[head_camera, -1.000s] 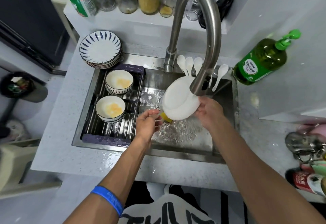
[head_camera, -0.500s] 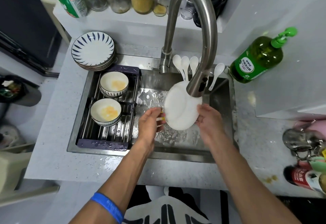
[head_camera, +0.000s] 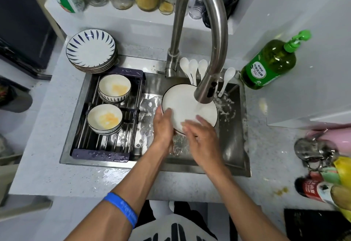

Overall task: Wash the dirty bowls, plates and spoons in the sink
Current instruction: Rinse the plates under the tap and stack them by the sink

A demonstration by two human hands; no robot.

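1. Our left hand point(head_camera: 163, 124) grips the plate point(head_camera: 187, 104) by its left rim, under the tap point(head_camera: 206, 90), over the sink point(head_camera: 237, 145).
2. Our right hand point(head_camera: 204, 140) lies flat on the plate's face, fingers straight.
3. Two dirty bowls point(head_camera: 105, 118) sit in the rack point(head_camera: 100, 153).

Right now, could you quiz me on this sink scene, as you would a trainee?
1. True or false: the tap is running onto the plate.
2. How many bowl stacks sit on the rack? A one, B two, C four.
3. Which hand grips the plate's rim?

Key: 1 true. 2 B; the second stack is nearer. 3 the left hand; the right hand rubs the plate's face.
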